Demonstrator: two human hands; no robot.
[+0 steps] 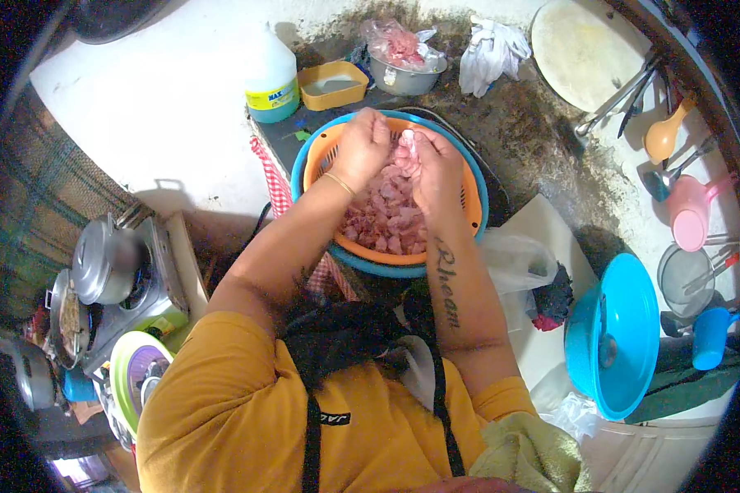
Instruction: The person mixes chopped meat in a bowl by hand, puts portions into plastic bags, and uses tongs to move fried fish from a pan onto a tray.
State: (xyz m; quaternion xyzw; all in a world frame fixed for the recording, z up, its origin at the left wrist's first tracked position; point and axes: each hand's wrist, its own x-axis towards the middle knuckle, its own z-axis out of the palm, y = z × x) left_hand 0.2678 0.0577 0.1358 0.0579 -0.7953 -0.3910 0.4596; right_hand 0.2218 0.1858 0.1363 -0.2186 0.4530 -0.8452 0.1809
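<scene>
Cut pieces of raw pinkish meat [390, 212] fill an orange plastic colander [473, 203], which is nested in a blue basin [485, 229]. Over the colander's far part, my right hand [439, 169] grips a pale piece of meat [409, 143] between thumb and fingers. Beside it, my left hand [362, 148] is curled like a fist, with its knuckles towards the far rim. Its fingertips are hidden, so I cannot tell whether anything is in it.
Behind the basin are a plastic jug of blue-green liquid [272, 86], a yellow tub [333, 86] and a metal pot [407, 77] with bagged contents. A large blue basin [629, 339] leans at right. Lidded pots [98, 262] stand around a stove [160, 296] at left.
</scene>
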